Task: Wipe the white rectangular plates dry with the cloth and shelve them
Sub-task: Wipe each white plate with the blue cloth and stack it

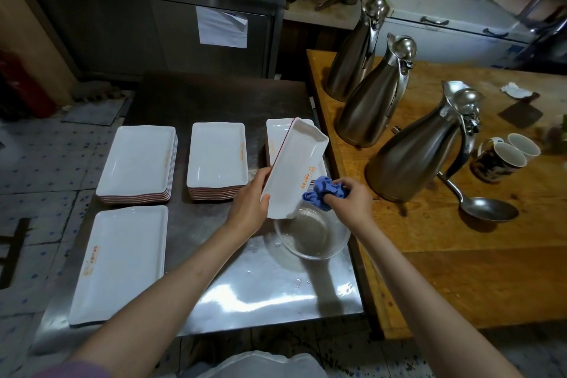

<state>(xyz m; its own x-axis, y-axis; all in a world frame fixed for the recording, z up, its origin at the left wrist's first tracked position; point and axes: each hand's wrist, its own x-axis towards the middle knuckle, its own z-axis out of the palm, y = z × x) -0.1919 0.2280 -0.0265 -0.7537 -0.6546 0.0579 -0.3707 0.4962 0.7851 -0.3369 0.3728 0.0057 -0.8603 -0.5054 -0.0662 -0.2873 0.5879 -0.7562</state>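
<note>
Above the steel table (214,285), the left hand (250,202) grips a white rectangular plate (294,167) by its near long edge, thumb on the inner face and fingers curled behind. The plate is tilted, its long axis running from the near left up to the far right, with the glossy inner side and an orange logo turned to the camera. The right hand (352,201) is closed around a crumpled blue cloth (322,192), which touches the plate's lower right edge. Just below sits a round glass bowl (311,236). More white plates lie flat: two stacks (139,159) behind and a single plate (119,264) at the near left. Three shiny metal jugs (420,147) stand on the wooden table (460,255).
</note>
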